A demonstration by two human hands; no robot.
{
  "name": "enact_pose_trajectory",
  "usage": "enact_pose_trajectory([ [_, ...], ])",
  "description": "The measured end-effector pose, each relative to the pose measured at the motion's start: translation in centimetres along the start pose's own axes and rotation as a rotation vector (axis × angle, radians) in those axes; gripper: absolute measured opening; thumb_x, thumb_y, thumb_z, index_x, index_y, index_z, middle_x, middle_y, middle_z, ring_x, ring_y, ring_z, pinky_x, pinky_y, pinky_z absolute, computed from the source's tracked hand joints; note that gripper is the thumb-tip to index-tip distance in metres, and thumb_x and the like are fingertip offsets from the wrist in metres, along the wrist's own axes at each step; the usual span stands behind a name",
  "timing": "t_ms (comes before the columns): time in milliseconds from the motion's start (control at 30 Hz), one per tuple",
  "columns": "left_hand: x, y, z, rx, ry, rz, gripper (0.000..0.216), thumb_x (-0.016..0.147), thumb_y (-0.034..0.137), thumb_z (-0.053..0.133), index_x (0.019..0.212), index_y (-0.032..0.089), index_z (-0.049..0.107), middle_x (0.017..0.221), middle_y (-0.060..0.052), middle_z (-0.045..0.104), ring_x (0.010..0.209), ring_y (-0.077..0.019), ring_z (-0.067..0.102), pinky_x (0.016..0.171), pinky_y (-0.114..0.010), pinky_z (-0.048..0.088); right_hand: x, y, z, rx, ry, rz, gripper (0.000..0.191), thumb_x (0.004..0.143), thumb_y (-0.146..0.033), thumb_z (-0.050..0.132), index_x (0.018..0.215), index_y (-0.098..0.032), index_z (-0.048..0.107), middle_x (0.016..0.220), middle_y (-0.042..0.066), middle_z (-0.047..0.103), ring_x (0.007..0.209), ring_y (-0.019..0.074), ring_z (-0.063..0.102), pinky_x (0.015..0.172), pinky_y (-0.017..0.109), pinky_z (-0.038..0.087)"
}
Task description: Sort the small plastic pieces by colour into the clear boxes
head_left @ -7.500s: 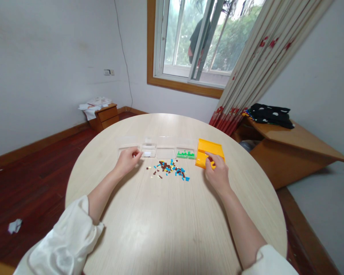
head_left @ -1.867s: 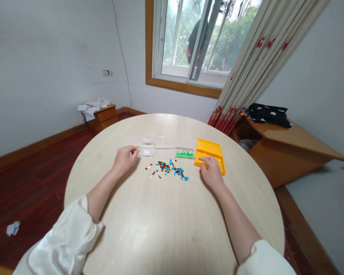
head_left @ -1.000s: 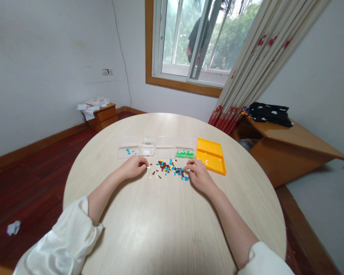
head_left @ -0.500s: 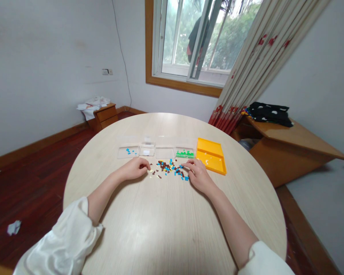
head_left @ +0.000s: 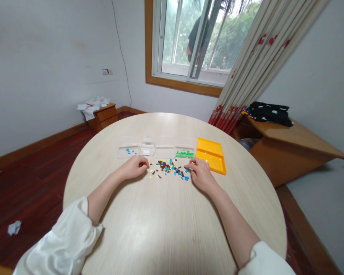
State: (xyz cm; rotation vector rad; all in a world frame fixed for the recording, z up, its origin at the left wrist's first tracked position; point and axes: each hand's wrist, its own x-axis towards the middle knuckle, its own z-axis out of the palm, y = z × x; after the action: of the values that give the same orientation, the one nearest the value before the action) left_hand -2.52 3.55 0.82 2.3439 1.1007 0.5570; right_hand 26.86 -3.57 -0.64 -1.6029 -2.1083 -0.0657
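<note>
A loose heap of small toy building bricks (head_left: 165, 166) in brown, blue, yellow and cream lies between my hands. My left hand (head_left: 137, 166) rests on the table at the heap's left edge, its fingers curled in. Whether it holds a tiny piece is hidden. On the right, my right hand (head_left: 200, 173) has its fingers stretched toward the heap, with index finger and thumb apart. Just under those fingertips is a blue brick (head_left: 187, 170); I cannot tell whether they touch it. More blue bricks (head_left: 186, 178) lie below the fingers.
Behind the heap stand a clear tray with blue bricks (head_left: 119, 153), a small clear box (head_left: 146, 152), another clear tray (head_left: 164, 152) and a clear tray of green bricks (head_left: 184, 153). An open yellow case (head_left: 210, 145) holds small white pieces. Everything sits on a round table (head_left: 149, 229).
My right hand has moved slightly right, away from the heap's middle, uncovering a blue brick. My left hand has drawn back a little to the left from the cream pieces.
</note>
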Motion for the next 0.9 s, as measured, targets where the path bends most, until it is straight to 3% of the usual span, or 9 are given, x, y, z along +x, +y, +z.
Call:
enact_pose_trajectory([
  [500,0.1,-0.3,0.1,-0.003,0.021,-0.002,0.022,0.069,0.014,0.044,0.07,0.014,0.066,0.067,-0.002,0.065,0.061,-0.0126,0.055,0.059,-0.022,0.041,0.1,0.1,-1.1,0.032,-0.005,0.044,0.03,0.078,-0.004,0.042,0.068,-0.019,0.066,0.099,0.008,0.061,0.095,0.0212,0.052,0.084,0.038,0.035],
  [667,0.1,-0.1,0.0,-0.002,0.016,-0.008,0.022,0.07,0.014,0.044,0.07,0.013,0.066,0.067,-0.003,0.065,0.06,-0.0126,0.055,0.059,-0.022,0.041,0.2,-0.1,-1.7,0.114,-0.126,0.045,0.032,0.079,-0.005,0.04,0.079,-0.018,0.069,0.088,0.007,0.066,0.086,0.0189,0.057,0.081,0.035,0.04],
  [900,0.0,0.2,-0.2,-0.001,0.015,-0.013,0.021,0.069,0.012,0.044,0.069,0.013,0.065,0.067,-0.003,0.065,0.06,-0.0126,0.055,0.059,-0.022,0.04,0.0,-0.7,-2.8,0.178,-0.242,0.101,0.034,0.072,-0.001,0.039,0.075,-0.017,0.069,0.08,0.004,0.07,0.077,0.0147,0.061,0.073,0.025,0.045],
])
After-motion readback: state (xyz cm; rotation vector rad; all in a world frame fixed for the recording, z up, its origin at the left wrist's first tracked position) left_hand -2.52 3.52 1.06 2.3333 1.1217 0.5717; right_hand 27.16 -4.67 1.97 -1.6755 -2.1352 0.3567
